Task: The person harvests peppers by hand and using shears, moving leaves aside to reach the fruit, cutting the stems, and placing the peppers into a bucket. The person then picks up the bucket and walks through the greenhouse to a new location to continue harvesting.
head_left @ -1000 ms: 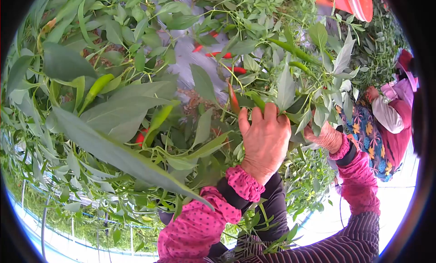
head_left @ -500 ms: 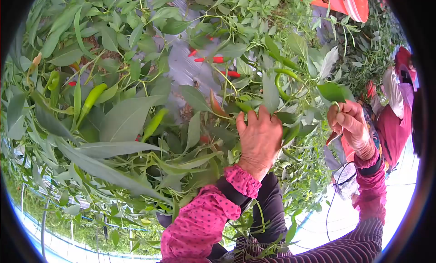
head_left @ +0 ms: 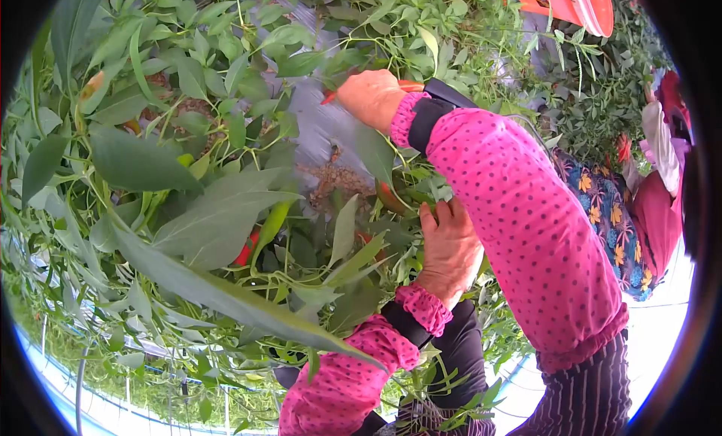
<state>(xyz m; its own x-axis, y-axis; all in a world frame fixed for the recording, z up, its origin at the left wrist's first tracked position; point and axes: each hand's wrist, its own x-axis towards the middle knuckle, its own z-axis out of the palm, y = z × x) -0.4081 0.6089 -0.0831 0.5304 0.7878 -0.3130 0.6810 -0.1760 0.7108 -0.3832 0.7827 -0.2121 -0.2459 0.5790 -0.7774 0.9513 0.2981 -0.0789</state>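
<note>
My left hand point(head_left: 451, 248) is among the pepper plant's leaves in the lower middle, back upward, thumb apart from the fingers, tips partly hidden by foliage. A reddish-brown chili pepper point(head_left: 389, 199) hangs just left of its thumb. My right hand point(head_left: 372, 97) reaches across above it, down at the grey plastic ground sheet point(head_left: 323, 127). Its fingers are curled under and mostly hidden, closed at a red chili pepper point(head_left: 329, 97) whose tip shows beside them. Another red-orange chili pepper point(head_left: 411, 85) shows behind the wrist. Both arms wear pink dotted sleeves.
Leafy pepper plants point(head_left: 218, 218) fill the left, with a red chili pepper point(head_left: 247, 248) and a green chili pepper point(head_left: 274, 229) among them. An orange-red container point(head_left: 575, 7) is at the top right. Patterned cloth point(head_left: 602, 210) and maroon cloth point(head_left: 654, 218) are at the right.
My right hand has swung from the right side, where it pinched something by a leaf, left and forward to the ground sheet. My left hand appears slightly lower and farther right.
</note>
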